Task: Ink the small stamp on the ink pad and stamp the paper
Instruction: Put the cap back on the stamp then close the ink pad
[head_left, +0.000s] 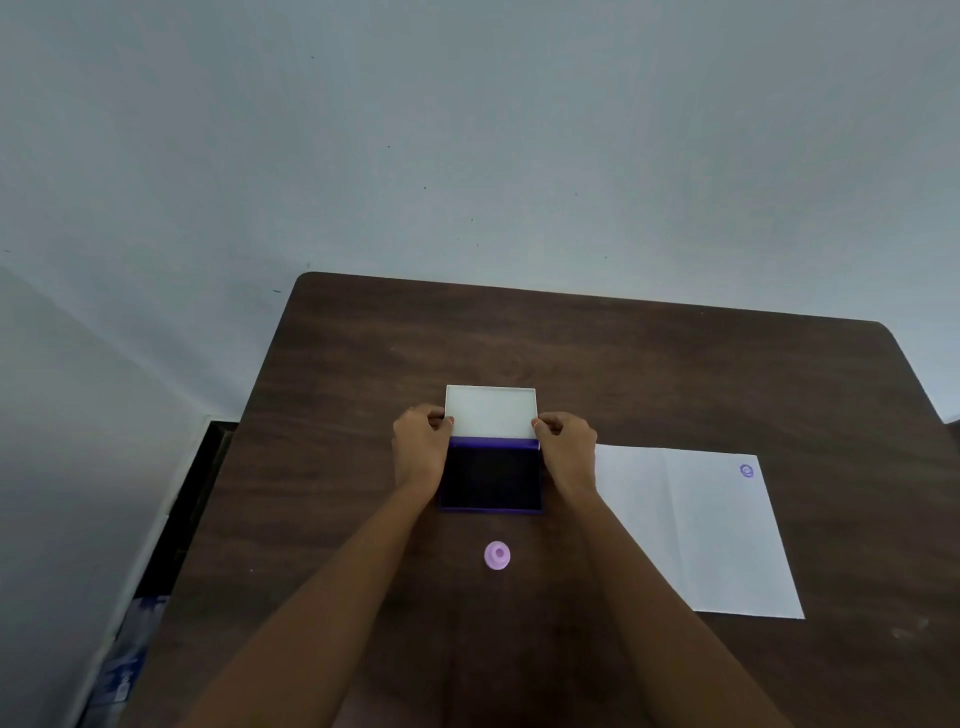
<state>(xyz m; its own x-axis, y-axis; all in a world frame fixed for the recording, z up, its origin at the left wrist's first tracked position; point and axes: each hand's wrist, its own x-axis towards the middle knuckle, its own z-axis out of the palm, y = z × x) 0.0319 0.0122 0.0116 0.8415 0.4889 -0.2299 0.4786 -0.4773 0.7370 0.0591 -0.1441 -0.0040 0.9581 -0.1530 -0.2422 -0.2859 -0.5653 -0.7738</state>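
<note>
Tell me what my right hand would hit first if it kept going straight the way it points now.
The right hand points away from you, gripping the raised lid of the ink pad. Beyond it, only bare table shows up to the far edge; depth is hard to judge.

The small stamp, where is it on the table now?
In the head view, the small stamp stands on the table between the forearms, just in front of the open ink pad and left of the paper; neither hand touches it.
</note>
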